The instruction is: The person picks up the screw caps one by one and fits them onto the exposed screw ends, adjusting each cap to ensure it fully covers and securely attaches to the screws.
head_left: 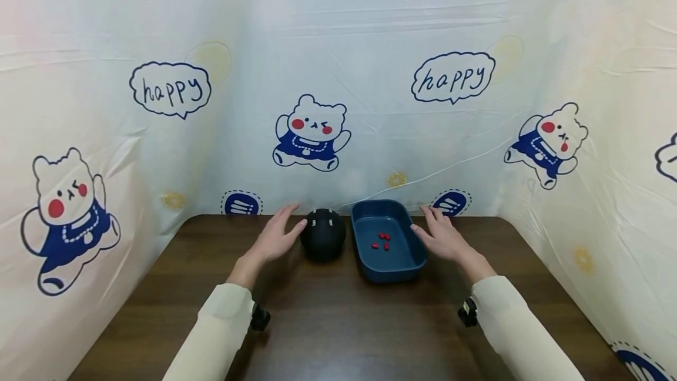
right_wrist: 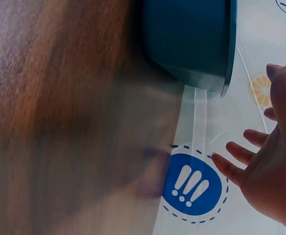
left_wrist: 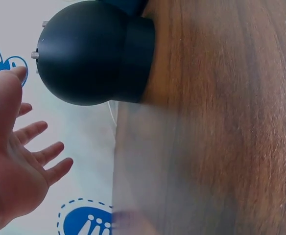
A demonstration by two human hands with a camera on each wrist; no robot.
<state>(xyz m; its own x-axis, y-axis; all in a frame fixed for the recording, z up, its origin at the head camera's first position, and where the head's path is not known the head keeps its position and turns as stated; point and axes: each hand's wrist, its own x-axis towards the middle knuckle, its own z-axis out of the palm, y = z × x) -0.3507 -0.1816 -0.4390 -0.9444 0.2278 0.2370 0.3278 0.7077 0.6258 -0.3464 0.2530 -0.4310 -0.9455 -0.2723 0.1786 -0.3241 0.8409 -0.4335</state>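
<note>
A round black object [head_left: 323, 237] with several small metal posts on top stands at the back of the table; its lower part is a short black base in the left wrist view. My left hand [head_left: 276, 234] is beside it on the left, fingers extended and holding nothing. To the right of the black object sits a blue rectangular tub [head_left: 392, 276], with several small red pieces [head_left: 386, 246] on its floor. Beyond the tub's right side is my right hand [head_left: 443, 235], fingers spread and holding nothing. The left wrist view shows a gap between the left hand and the black object.
The dark wooden table [head_left: 349, 334] ends at the back against a white printed curtain [head_left: 370, 134], which also hangs along both sides. A thin pale cord [head_left: 455, 164] runs across the curtain down behind the tub.
</note>
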